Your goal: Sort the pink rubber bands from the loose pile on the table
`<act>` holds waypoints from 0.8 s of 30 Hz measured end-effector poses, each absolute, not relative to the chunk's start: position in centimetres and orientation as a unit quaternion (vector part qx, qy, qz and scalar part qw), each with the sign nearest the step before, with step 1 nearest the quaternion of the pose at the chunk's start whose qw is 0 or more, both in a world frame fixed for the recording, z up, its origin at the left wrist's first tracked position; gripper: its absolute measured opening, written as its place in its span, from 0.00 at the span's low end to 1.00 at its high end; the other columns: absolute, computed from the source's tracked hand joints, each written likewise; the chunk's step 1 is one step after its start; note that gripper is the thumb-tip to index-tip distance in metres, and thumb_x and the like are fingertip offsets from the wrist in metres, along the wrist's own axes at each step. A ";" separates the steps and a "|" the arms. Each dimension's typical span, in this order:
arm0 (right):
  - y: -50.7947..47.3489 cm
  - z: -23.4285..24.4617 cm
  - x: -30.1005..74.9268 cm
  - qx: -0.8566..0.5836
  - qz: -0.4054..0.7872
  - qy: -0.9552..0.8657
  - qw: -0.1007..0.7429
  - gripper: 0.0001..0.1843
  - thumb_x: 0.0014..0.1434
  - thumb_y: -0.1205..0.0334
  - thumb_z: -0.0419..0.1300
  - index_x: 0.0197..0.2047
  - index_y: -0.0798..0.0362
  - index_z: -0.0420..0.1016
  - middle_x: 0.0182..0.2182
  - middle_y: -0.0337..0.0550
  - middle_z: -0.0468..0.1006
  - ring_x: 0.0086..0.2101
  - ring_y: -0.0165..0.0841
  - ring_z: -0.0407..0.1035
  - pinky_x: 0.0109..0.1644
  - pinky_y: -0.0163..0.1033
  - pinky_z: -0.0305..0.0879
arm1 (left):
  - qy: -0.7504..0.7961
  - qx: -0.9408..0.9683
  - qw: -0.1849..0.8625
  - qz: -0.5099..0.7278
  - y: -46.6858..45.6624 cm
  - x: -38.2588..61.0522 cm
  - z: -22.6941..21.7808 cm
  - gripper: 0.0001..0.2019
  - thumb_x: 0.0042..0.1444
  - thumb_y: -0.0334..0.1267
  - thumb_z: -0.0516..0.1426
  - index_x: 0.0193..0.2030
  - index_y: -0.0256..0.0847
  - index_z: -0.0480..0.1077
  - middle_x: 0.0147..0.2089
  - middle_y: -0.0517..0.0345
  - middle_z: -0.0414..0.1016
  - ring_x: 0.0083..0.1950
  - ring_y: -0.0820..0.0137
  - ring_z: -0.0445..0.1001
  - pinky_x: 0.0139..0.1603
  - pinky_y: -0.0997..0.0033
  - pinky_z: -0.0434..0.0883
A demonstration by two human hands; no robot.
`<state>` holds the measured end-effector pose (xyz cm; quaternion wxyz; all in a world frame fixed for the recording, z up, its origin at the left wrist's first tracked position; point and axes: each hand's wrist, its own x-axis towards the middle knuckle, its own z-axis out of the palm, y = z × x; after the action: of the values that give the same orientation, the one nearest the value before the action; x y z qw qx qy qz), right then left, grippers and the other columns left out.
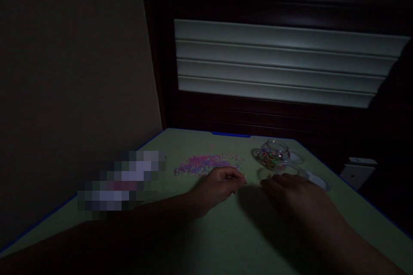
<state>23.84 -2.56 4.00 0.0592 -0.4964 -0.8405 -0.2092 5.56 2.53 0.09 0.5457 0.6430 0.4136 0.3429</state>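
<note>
The room is dim. My left hand (219, 184) rests on a pale green table (206, 240), fingers curled in a pinch at the near edge of a pile of small pink and purple loops (208, 164). What the fingers hold is too small to make out. My right hand (290, 191) lies beside it to the right, fingers stretched toward the left hand and held together, fingertips close to the left hand's. A small round glass jar (274, 154) with several coloured loops inside stands just beyond the right hand.
A clear lid or shallow dish (318, 178) lies right of the jar. A blurred-out patch (121, 182) covers something on the table's left. A wall is at the left, dark panelling with a lit slatted strip (274, 62) behind. The table has a blue edge (230, 134).
</note>
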 end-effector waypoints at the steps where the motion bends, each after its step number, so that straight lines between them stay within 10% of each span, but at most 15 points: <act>1: -2.6 3.8 23.7 -0.493 -0.181 -0.849 0.063 0.08 0.52 0.72 0.52 0.28 0.51 0.69 0.25 0.39 0.73 0.26 0.32 0.67 0.28 0.35 0.54 | 0.417 0.643 0.544 0.342 2.5 5.6 0.1 0.11 0.49 0.44 0.55 0.33 0.37 0.67 0.19 0.67 0.58 0.18 0.81 0.53 0.18 0.80 0.49; 12: -2.4 3.2 23.8 -0.493 -0.066 -0.860 0.113 0.10 0.51 0.71 0.50 0.26 0.51 0.70 0.24 0.39 0.72 0.24 0.28 0.66 0.24 0.31 0.53 | 0.434 0.665 0.516 0.323 3.2 4.6 0.6 0.11 0.50 0.43 0.52 0.34 0.36 0.66 0.18 0.67 0.58 0.17 0.79 0.56 0.17 0.80 0.52; 24: -2.6 3.4 23.9 -0.489 -0.057 -0.863 0.114 0.10 0.52 0.70 0.50 0.29 0.51 0.71 0.25 0.39 0.73 0.26 0.28 0.67 0.26 0.31 0.54 | 0.404 0.890 0.104 0.185 3.6 2.0 2.7 0.09 0.54 0.34 0.49 0.30 0.38 0.70 0.33 0.55 0.70 0.37 0.68 0.67 0.39 0.71 0.59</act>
<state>23.93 -2.59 3.42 0.1136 -0.4891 -0.8629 -0.0575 1.97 3.56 2.71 0.1045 0.8899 0.4038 0.1849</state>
